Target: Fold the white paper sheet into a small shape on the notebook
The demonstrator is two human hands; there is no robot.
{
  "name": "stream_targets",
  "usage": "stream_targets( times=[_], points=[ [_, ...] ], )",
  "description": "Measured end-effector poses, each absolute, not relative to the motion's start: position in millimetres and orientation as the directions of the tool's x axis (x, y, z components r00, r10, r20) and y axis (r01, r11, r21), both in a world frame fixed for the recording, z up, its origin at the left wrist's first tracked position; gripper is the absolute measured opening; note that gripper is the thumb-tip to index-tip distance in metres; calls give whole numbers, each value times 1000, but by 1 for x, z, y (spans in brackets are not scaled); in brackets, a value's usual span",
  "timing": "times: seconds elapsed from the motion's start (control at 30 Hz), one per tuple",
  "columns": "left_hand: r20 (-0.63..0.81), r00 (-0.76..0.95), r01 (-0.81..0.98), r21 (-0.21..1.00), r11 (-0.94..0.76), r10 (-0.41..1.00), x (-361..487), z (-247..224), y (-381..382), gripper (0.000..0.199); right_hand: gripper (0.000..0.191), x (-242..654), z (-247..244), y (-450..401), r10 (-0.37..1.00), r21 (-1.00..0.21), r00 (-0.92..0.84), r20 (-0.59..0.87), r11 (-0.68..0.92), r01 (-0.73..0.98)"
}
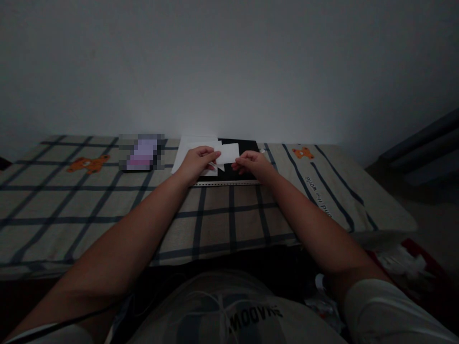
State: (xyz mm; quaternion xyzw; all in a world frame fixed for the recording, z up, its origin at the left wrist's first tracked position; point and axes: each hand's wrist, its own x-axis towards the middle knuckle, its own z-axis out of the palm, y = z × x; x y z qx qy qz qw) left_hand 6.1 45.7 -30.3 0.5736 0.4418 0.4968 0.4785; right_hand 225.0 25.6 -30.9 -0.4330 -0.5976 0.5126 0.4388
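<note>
Between my two hands is a small white piece of paper (pixel 229 153), held up over a black sheet or cover (pixel 247 144). My left hand (pixel 201 162) pinches its left side between thumb and fingers. At the paper's lower right corner, my right hand (pixel 254 164) has thumb and fingertips closed on the edge. More white paper (pixel 191 139) lies under and behind my left hand. A small folded or cut white end pokes out below the left fingers; its shape is hard to make out. A row of punched holes runs along the near edge of the black sheet.
A checked cloth (pixel 229 220) with bear prints covers the table, which stands against a pale wall (pixel 229 67). To the left lies a phone (pixel 141 154), partly blurred out. Beyond the table's right edge, a red container (pixel 416 248) with crumpled plastic sits low down.
</note>
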Motion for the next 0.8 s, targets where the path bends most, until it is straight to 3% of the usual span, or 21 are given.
stream_targets(
  times=[0.3, 0.67, 0.8],
  points=[
    [99, 112, 20, 995, -102, 989, 5, -27, 44, 24, 30, 229, -32, 28, 951, -994, -297, 81, 101, 53],
    [-26, 165, 41, 999, 19, 986, 5, -24, 39, 23, 36, 231, -37, 36, 971, -982, -149, 189, 189, -12],
    [26, 140, -17, 1000, -23, 990, 5, -25, 40, 21, 35, 231, -37, 35, 976, -985, -142, 167, 171, 19]
  ],
)
